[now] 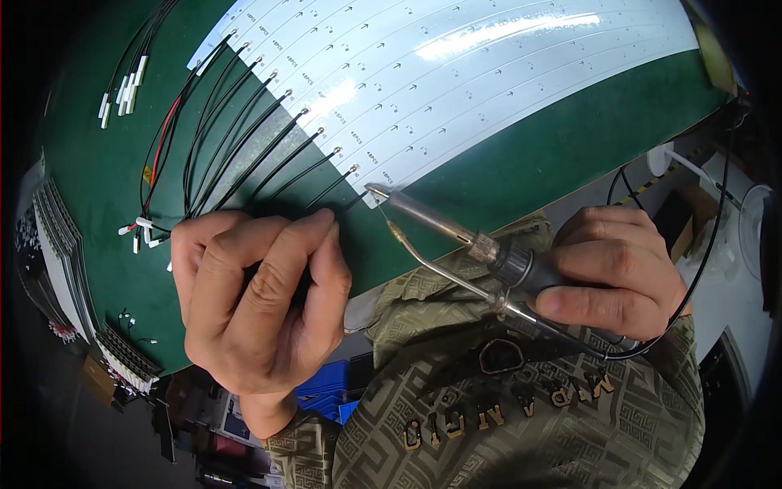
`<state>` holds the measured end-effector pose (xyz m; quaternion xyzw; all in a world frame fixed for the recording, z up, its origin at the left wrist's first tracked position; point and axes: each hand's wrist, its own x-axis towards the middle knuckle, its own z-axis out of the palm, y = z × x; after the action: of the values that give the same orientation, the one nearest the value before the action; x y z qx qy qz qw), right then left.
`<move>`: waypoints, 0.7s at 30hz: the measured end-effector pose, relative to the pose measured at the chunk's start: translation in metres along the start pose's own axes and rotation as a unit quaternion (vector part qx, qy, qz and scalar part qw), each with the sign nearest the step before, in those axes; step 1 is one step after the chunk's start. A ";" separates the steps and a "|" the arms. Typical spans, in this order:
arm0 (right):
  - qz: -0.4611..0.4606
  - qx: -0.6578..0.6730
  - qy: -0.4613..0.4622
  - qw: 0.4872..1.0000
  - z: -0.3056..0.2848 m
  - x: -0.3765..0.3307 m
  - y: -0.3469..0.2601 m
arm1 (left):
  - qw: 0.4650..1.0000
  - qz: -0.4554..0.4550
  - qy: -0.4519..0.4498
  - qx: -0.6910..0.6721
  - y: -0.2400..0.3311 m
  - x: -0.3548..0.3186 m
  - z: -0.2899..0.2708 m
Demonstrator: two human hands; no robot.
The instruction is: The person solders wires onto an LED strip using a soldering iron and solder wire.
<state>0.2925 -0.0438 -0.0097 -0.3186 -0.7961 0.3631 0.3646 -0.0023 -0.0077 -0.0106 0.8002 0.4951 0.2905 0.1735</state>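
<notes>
My right hand is wrapped round the dark handle of a soldering iron. A thin bent metal solder feed tube runs along the iron, and fine solder wire reaches from it toward the tip. The tip touches the last corner pad of a white LED strip sheet. Thumb and forefinger of my left hand pinch a black wire, whose far end lies at that same pad. Several other black wires are attached to pads along the sheet's left edge and run back toward my left hand.
The sheet lies on a green work surface. Loose wires with white connectors lie at the far left. White connectors and a red wire are beside my left hand. Stacked strips stand at the left edge; blue bins are below.
</notes>
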 end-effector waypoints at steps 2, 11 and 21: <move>-0.001 0.002 0.003 1.000 0.000 0.000 0.000 | 1.000 0.004 0.006 -0.002 0.000 0.000 0.000; -0.003 0.003 0.015 1.000 0.002 0.001 0.000 | 1.000 0.009 -0.003 0.005 -0.001 0.002 0.001; -0.008 -0.008 0.015 1.000 0.001 -0.001 0.001 | 1.000 0.009 -0.004 0.004 0.000 0.002 0.002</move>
<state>0.2927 -0.0446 -0.0118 -0.3205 -0.7959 0.3494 0.3764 -0.0001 -0.0062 -0.0116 0.8064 0.4886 0.2868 0.1695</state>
